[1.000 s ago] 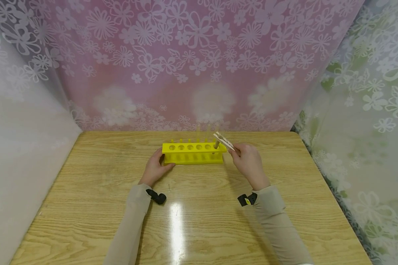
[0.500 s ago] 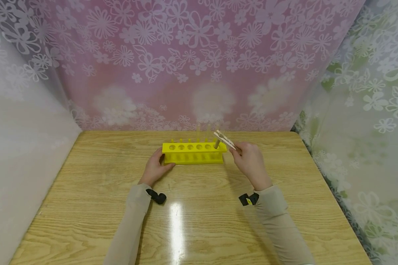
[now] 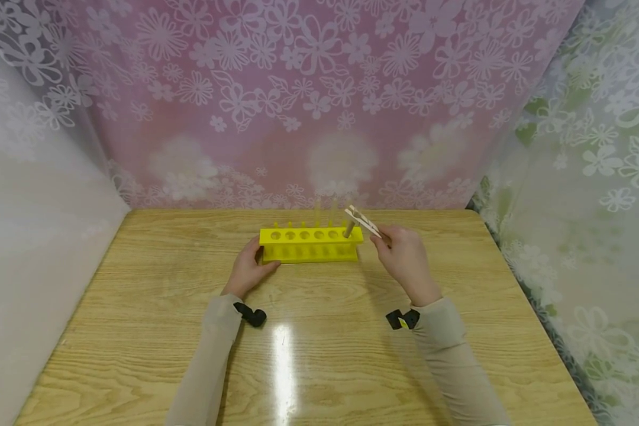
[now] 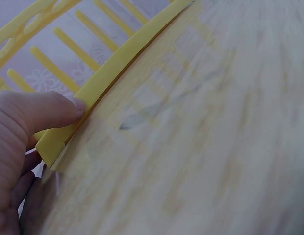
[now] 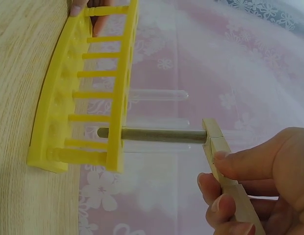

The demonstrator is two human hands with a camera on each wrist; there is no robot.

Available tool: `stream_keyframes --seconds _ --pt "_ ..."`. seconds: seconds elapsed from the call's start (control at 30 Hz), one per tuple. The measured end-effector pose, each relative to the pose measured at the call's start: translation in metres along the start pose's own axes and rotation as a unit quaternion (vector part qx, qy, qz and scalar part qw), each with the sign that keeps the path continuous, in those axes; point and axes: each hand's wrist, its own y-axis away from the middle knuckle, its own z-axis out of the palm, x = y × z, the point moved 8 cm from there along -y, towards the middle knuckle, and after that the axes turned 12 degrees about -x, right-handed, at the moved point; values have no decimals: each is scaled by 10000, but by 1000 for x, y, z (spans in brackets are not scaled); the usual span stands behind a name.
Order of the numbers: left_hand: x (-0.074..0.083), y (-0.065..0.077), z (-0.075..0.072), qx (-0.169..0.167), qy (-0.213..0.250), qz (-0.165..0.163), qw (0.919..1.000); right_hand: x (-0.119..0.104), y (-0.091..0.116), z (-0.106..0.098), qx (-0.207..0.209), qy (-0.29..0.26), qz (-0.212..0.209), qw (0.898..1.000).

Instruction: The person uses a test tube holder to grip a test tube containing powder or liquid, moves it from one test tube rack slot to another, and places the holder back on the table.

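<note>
A yellow test tube rack [image 3: 311, 258] stands on the table, with a row of round holes along its top plate. My left hand [image 3: 247, 273] grips its left end, thumb [image 4: 63, 113] over the front of the base. My right hand [image 3: 407, 260] holds a wooden test tube clamp [image 5: 221, 169] between thumb and fingers. The clamp's jaws are round the upper part of a test tube [image 5: 164, 135] with greyish-brown liquid inside. That tube leans slightly in the rightmost hole, its rounded bottom just below the top plate and above the base.
Several clear, rounded-end test tubes [image 5: 159, 94] stand upside down on the pegs behind the rack's right half. Other pegs [image 3: 290, 225] on the left are bare. A wood-grain table [image 3: 319, 355] carries the rack, with floral curtains [image 3: 319, 118] behind and at the sides.
My right hand has moved slightly up and to the right with the clamp, raising the tube a little in its hole. My left hand stays on the rack.
</note>
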Motion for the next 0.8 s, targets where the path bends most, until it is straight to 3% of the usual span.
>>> stream_keyframes --seconds 0.8 --pt "2 0 -1 -18 26 16 10000 -8 1 -18 360 -96 -256 9990"
